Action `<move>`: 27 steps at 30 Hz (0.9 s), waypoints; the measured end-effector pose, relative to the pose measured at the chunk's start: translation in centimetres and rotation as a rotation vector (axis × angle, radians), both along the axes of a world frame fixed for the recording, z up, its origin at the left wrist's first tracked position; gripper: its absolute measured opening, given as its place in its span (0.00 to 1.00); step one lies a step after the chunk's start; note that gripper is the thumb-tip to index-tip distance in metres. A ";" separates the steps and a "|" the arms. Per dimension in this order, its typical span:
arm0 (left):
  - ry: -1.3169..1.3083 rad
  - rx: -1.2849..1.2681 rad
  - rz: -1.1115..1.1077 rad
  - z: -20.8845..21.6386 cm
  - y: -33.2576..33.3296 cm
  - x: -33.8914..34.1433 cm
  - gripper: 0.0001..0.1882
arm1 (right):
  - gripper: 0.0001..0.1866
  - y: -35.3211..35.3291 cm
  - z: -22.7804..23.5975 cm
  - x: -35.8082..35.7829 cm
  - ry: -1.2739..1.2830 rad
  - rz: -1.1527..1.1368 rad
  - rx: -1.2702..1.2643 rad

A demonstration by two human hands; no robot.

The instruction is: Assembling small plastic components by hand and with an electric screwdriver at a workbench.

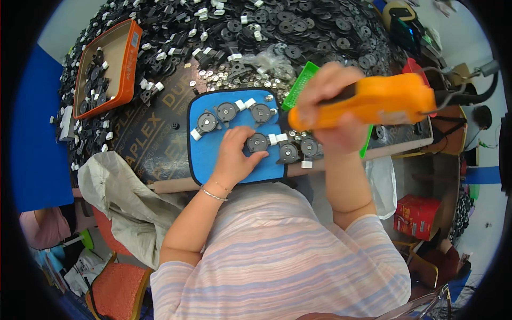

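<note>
My left hand (233,154) rests on a blue mat (205,157), thumb and fingers curved around a black round part (257,142) with a white block (273,139) on its right side. In my right hand (333,109) is an orange electric screwdriver (381,104), held sideways above the mat's right edge. Its nose points left; motion blurs that hand a little, and the tip is hard to make out. More such round parts with white blocks lie close by: a few along the mat's upper half, including one (207,122) at the left, and two (289,152) near its right edge.
Heaps of black discs (298,24) and small black-and-white pieces cover the table's far side. Small silvery pieces (229,77) lie behind the mat. An orange-rimmed tray (129,69) stands left, a green basket (300,85) behind my right hand. The screwdriver's cable (485,90) runs right.
</note>
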State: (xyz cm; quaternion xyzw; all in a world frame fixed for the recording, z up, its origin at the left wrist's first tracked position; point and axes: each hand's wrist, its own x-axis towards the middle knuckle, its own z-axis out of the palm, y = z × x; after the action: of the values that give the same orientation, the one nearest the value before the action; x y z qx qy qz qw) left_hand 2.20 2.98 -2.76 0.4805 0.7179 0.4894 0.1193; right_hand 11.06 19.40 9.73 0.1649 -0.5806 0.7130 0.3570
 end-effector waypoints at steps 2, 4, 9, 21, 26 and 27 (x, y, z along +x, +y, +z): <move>0.002 -0.011 0.003 0.1 -0.2 0.0 0.24 | 0.13 2.7 -0.1 1.6 0.054 -0.168 0.010; 0.007 -0.016 -0.003 0.0 0.0 0.0 0.24 | 0.10 5.0 -1.4 2.9 -0.056 -0.510 0.020; 0.040 -0.021 0.004 -0.2 0.0 0.1 0.25 | 0.08 6.5 -4.3 3.3 -0.098 -0.657 -0.095; 0.066 -0.033 0.012 0.1 0.0 0.2 0.26 | 0.08 8.2 -5.9 2.2 -0.035 -0.674 -0.082; 0.065 -0.038 0.015 0.2 0.0 0.2 0.26 | 0.07 8.1 -5.9 1.9 -0.054 -0.669 -0.073; 0.065 -0.039 0.014 0.2 0.0 0.2 0.26 | 0.07 8.2 -5.9 1.8 -0.054 -0.670 -0.074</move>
State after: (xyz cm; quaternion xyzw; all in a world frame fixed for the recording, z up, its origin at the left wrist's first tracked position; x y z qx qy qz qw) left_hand 2.36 3.03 -2.54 0.4886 0.7341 0.4604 0.1019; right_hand 12.90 27.64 3.83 -0.0670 -0.5855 0.5807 0.5617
